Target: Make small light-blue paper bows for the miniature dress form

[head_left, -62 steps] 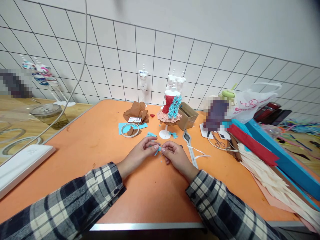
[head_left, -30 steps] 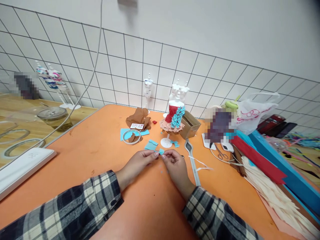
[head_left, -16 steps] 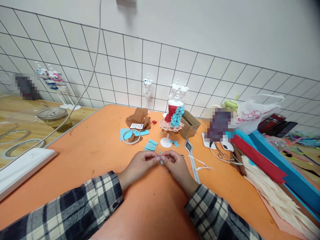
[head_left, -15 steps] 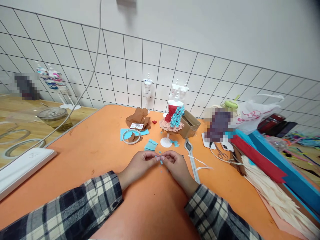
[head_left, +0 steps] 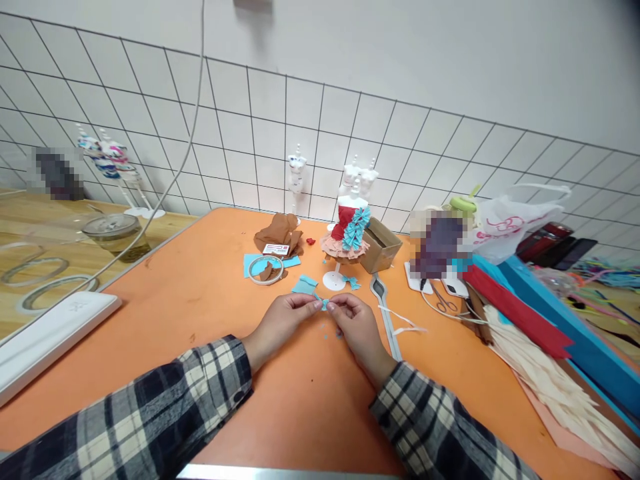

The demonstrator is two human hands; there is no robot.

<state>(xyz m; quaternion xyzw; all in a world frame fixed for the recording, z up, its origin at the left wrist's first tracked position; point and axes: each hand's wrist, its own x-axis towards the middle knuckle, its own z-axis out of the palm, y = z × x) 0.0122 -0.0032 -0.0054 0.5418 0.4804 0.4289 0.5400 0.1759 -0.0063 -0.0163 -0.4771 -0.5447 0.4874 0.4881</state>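
Between my two hands is a small light-blue paper bow, pinched at its ends. My left hand grips its left side with thumb and forefinger. The right side is in the fingertips of my right hand. Just beyond them stands a miniature dress form in a red bodice with blue ruffles and a peach skirt. By its white base lies another blue bow. A folded blue paper piece rests behind my left fingers. Tiny blue scraps dot the table below my hands.
A roll of tape lies by crumpled brown paper. Behind the dress form is a cardboard box. Scissors, a grey strap and coloured paper strips are on the right; a white power bank sits left.
My fingertips have moved slightly apart and up, and the blue bow now shows spread between them. The view has shifted a little.
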